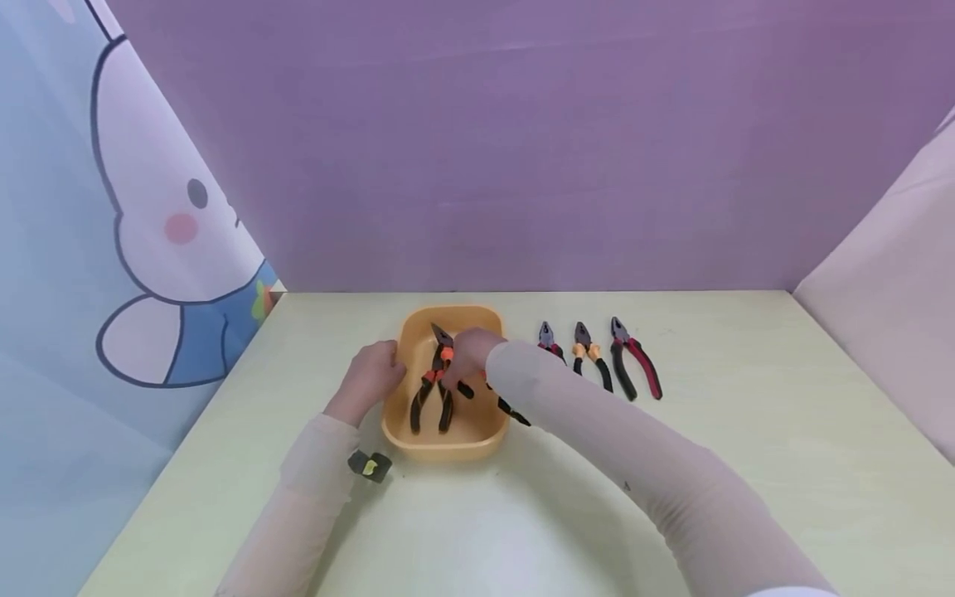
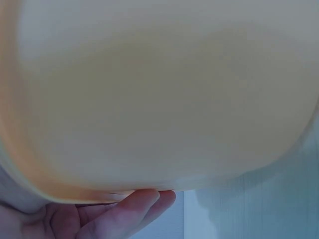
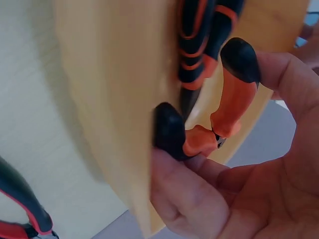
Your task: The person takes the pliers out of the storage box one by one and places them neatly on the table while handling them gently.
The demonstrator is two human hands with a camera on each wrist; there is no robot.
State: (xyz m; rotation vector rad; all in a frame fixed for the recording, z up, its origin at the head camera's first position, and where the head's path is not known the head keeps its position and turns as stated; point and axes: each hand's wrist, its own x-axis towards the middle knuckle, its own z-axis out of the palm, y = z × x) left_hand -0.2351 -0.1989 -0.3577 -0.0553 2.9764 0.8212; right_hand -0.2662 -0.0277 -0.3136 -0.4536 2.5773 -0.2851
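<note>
My left hand (image 1: pixel 375 373) grips the left rim of a yellow-orange plastic basin (image 1: pixel 448 453); in the left wrist view its fingers (image 2: pixel 124 214) lie along the basin's edge. Inside the basin, my right hand (image 1: pixel 472 355) holds small pliers with orange, black-tipped handles (image 3: pixel 235 102), the thumb against one handle and the fingers at the other. Their dark pointed jaws aim away from me in the head view. Beside them in the basin lie pliers with black handles and orange bands (image 3: pixel 194 45). A black handle (image 1: pixel 513 410) shows at the basin's right side, partly hidden by my right forearm.
Right of the basin, pliers with dark red and black handles (image 1: pixel 547 333), a pair with yellow-orange and black handles (image 1: pixel 594 352) and a red-and-black pair (image 1: pixel 647 366) lie in a row on the pale table (image 1: pixel 746 464). A purple backdrop (image 1: pixel 522 166) rises behind.
</note>
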